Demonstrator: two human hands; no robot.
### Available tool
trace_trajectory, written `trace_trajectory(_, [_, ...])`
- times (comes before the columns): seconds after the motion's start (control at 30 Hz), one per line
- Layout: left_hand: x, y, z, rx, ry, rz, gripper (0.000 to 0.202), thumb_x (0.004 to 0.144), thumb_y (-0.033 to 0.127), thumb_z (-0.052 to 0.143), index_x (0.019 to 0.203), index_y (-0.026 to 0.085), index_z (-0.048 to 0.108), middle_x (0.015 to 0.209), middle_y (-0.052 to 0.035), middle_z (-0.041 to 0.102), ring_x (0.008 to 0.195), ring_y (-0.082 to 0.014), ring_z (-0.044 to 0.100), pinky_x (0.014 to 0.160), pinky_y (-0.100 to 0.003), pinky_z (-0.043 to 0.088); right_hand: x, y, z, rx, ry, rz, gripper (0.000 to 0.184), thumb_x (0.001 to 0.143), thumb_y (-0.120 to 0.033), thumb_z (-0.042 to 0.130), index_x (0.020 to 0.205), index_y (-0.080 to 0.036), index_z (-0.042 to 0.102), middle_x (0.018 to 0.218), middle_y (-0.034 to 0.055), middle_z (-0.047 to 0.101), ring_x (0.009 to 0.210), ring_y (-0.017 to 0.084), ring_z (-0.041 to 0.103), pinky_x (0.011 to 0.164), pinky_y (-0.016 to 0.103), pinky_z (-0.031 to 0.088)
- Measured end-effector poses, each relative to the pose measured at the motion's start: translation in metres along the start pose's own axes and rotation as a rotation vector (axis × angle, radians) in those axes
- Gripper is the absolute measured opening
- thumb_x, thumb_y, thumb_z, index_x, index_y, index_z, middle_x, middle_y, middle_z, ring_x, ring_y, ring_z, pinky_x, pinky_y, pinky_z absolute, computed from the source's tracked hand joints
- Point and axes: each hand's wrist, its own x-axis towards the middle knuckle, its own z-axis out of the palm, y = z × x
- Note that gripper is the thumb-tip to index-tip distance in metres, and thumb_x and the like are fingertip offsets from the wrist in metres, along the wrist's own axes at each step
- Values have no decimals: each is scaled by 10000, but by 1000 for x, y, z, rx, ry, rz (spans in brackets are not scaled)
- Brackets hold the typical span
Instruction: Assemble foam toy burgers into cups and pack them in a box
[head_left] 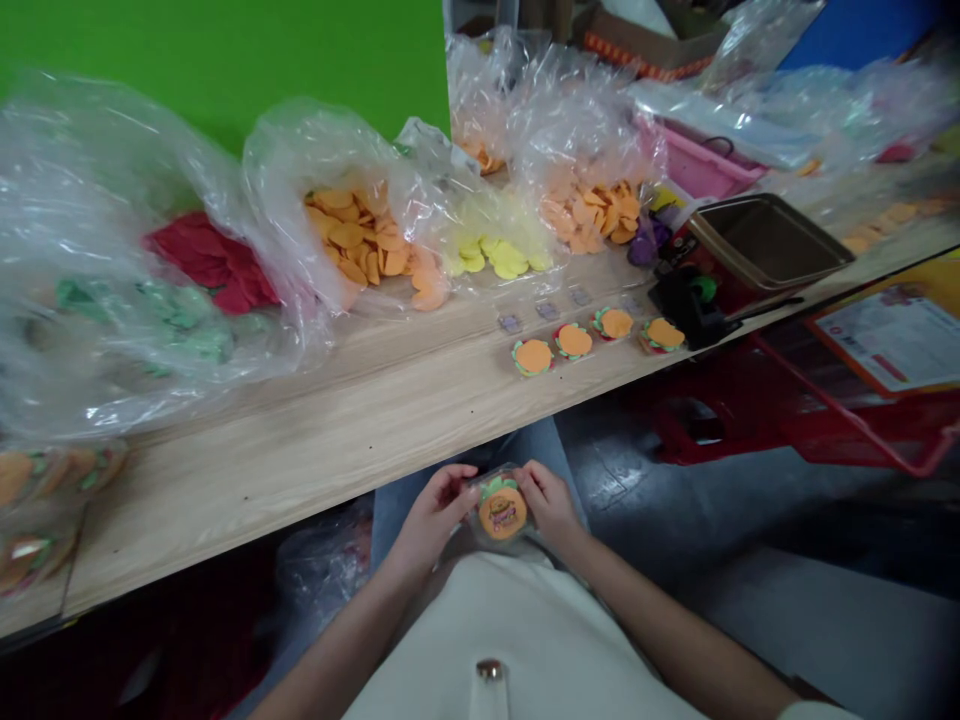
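**Step in hand.** Both hands hold one clear sleeve [501,512] in front of the lap, below the near edge of the wooden table [360,420]. Inside the sleeve lies a layered felt piece [501,516]: an orange disc with a green frill showing at its top. Judged from the grip, the work in hand is seating or closing this piece in its sleeve. Whether the sleeve's opening is sealed cannot be told.

**Hand pose.**
- Left hand [435,512]: fingers curled and clamped on the sleeve's left edge, thumb on top, forearm coming up from the lower left.
- Right hand [551,505]: fingers closed on the sleeve's right edge, mirroring the left, forearm coming in from the lower right.
- The two hands are close together, with only the sleeve between them.

**Handling requirement.** The sleeve is thin and slippery, and the felt layers look loose. Any further handling calls for a light pinch at both edges, with the piece kept flat so that the layers stay aligned.

**Surroundings.** On the table, near its edge, four similar felt pieces [574,342] lie in a row, with small empty sleeves [547,310] just behind them. Further back stand open plastic bags of orange discs [360,240], yellow discs [499,255], red felt [214,265] and green felt [150,320]. A metal tray [765,240] sits to the right.
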Motion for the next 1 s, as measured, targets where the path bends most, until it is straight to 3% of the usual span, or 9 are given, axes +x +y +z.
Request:
trace_trajectory(0.17, [3,8,-2,-180,21,-44,225,690,343,650,782,143,602,684,-4,565,607,-96,514,606,-220,415,4,-2,16,149,125,49,363,861,-462,378,619,-191,376,540,-55,376,509,86,354,464,194,288])
trace_trajectory(0.43, [8,32,2,-203,30,-2,206,658,316,683,692,130,600,623,4,559,554,-82,490,559,-208,401,6,-11,24,261,189,13,323,882,-429,361,664,-192,383,591,-47,401,559,89,379,513,193,328])
trace_trajectory(0.67, [7,15,-9,-155,14,2,204,670,330,666,694,136,610,624,6,574,560,-84,488,573,-212,393,9,-9,11,159,-53,95,357,862,-474,372,640,-194,376,547,-58,350,501,82,355,448,189,281])
trace_trajectory(0.83, [-3,4,-20,-54,-37,-41,227,677,352,654,723,135,608,656,-14,587,584,-100,502,581,-221,384,-5,-8,1,304,-475,232,365,836,-525,396,682,-194,408,533,-60,413,448,84,414,421,191,330])
trace_trajectory(0.93, [-5,0,-23,-45,-69,-82,238,679,362,649,710,132,595,622,3,550,538,-80,460,542,-206,356,-8,-4,-8,436,-565,346,376,808,-556,421,693,-199,395,545,-59,441,439,87,435,433,204,374])
trace_trajectory(1.0, [-1,1,-23,-43,-85,-80,241,678,363,649,693,131,586,591,17,517,514,-70,429,520,-199,334,0,-5,-14,398,-642,359,368,805,-554,423,717,-197,419,569,-45,474,462,99,463,453,217,395])
